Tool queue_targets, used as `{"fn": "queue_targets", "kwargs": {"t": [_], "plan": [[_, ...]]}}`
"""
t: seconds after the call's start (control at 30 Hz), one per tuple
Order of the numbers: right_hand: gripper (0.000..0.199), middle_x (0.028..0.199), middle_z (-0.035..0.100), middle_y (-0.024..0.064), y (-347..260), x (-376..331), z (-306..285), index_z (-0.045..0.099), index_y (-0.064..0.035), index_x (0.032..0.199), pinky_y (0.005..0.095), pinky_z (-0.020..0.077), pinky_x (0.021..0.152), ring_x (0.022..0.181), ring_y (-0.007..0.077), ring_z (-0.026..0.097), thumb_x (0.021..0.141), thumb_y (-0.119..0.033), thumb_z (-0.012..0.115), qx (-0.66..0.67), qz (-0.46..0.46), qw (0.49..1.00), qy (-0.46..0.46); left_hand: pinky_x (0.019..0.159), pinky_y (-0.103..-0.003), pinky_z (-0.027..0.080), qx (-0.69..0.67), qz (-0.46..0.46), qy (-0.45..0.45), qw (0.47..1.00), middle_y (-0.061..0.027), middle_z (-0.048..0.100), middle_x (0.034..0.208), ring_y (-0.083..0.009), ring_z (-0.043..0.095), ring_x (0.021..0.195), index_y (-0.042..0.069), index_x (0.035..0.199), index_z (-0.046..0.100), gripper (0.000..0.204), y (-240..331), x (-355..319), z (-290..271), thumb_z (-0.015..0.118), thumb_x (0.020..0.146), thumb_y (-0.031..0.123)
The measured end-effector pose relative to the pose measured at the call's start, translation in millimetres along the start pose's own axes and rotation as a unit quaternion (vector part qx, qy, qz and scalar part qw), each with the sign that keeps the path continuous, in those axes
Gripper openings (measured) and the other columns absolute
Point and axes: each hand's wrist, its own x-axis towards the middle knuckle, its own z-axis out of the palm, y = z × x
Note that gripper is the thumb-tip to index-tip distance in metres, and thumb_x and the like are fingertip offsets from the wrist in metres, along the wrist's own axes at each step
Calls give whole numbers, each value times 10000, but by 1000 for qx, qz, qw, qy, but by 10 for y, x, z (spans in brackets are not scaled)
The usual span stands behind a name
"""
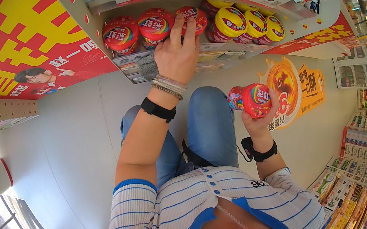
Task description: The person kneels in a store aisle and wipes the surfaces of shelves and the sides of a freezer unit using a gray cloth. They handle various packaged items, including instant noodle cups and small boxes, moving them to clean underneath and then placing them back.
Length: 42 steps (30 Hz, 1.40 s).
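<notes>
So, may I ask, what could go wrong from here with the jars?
The left hand has fingers on the lid of a shelf jar, with another red-lidded jar close beside it; a sideways push might knock that neighbour. The right hand holds a red jar out over the floor, away from the shelf, so a loosened grip could drop it.

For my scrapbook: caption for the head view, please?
Left hand touching a shelved red rainbow-lidded jar, right hand holding a matching jar.

- The left hand (178,59) touches a red jar (198,17) on the far shelf (222,55).
- The right hand (260,127) holds another red jar (259,100).
- Yellow-lidded jars (231,21) sit farther right.
</notes>
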Motion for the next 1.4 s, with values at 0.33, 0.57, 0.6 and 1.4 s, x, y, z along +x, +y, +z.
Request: {"fn": "queue_targets", "kwargs": {"t": [0.33,0.57,0.6,1.4], "plan": [[722,1150,549,191,-45,-1199,-1261,368,55,1302,361,470,915,1047,269,576,711,-135,735,-277,218,936,-11,581,-287,536,-3,16,18,1000,-120,564,1227,-225,665,785,80,1175,600,483,-27,-21,44,741,716,137],[784,1114,558,195,-815,-1050,-1533,369,46,1285,352,491,865,974,256,607,756,-401,738,-228,216,949,-25,584,-290,545,6,27,11,1000,-120,563,1233,-224,666,802,68,1167,607,471,-29,42,-18,730,715,116],[808,1117,553,200,-847,-940,-1517,360,42,1291,350,492,861,975,258,606,759,-440,731,-213,184,959,-23,584,-290,548,9,23,10,1000,-119,564,1233,-227,666,760,77,1170,607,478,-17,51,-24,732,709,114],[844,1239,476,129,-214,1301,863,302,-29,1334,319,475,939,1096,189,548,694,-159,836,229,64,970,-50,503,-237,475,-4,-33,96,995,-145,583,1252,-167,618,610,68,1232,575,587,-192,-393,-531,724,665,26]]}}
